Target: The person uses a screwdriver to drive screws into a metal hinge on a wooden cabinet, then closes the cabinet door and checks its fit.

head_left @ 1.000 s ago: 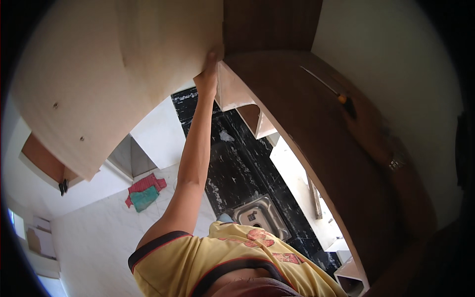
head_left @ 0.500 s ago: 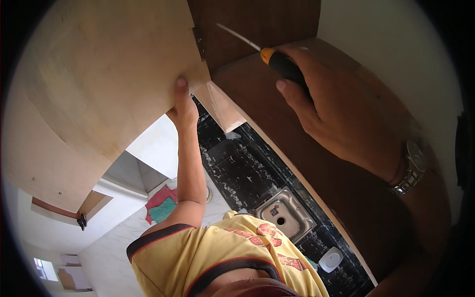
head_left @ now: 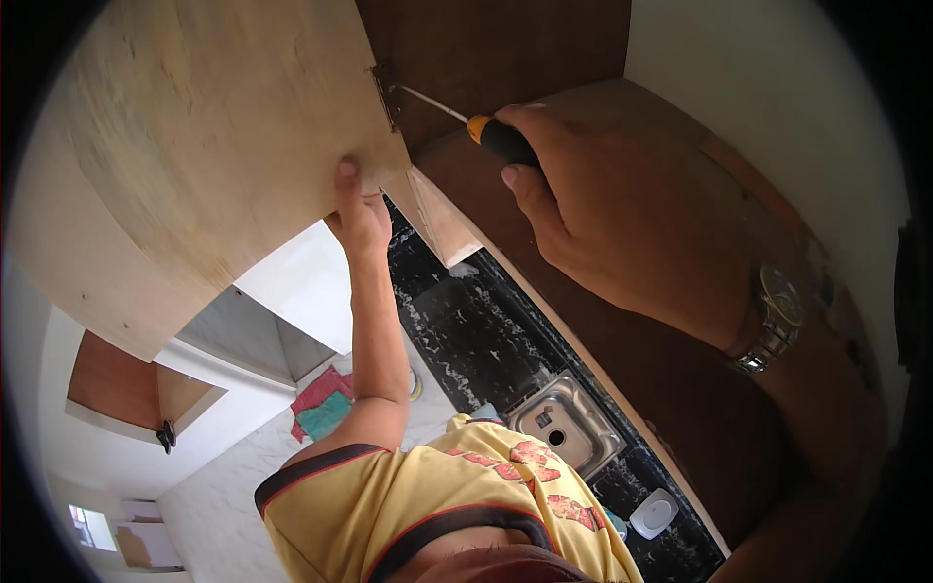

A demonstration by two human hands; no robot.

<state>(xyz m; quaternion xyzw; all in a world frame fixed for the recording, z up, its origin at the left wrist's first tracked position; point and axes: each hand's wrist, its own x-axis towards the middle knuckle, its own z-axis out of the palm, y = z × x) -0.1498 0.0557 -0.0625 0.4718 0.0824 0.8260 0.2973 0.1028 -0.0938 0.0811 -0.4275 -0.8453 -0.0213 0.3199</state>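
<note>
My left hand (head_left: 362,219) is closed on the lower edge of a plywood cabinet door (head_left: 204,146), thumb on the near face and the other fingers mostly hidden behind it. In my right hand (head_left: 622,214) is a screwdriver (head_left: 501,138) with a black and orange handle. Its thin shaft points left, the tip at or close to a metal hinge (head_left: 387,97) on the door's edge; whether it touches a screw I cannot tell. The hinge sits between the door and the brown inside of the cabinet (head_left: 505,58).
Below lies a black marbled countertop (head_left: 442,311) with a steel sink (head_left: 569,428) and a white oval dish (head_left: 652,513). Red and teal cloths (head_left: 326,416) rest on the pale floor. At lower left stands a white cabinet with an uncovered opening (head_left: 117,379).
My right hand has brought the screwdriver left and down, its tip going from above the hinge to beside it. The door has shifted slightly, with my left hand still gripping it.
</note>
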